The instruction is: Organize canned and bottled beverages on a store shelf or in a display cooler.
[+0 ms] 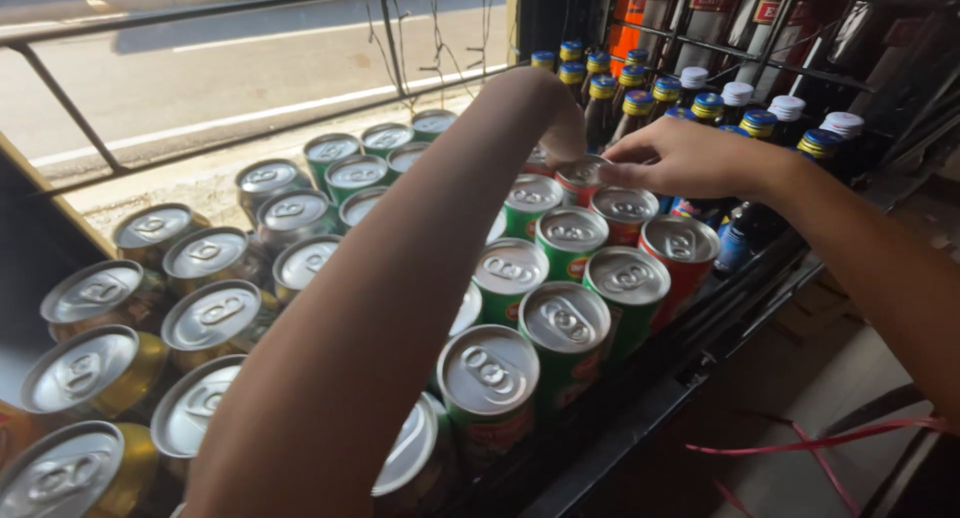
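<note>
Your left arm stretches from the lower left up across the middle, bare forearm filling the centre, wrist bent so the left hand [560,128] curls downward with fingers tucked. Your right arm enters from the right edge, forearm level, and the right hand [680,158] pinches, fingertips [612,154] meeting beside the left.
</note>
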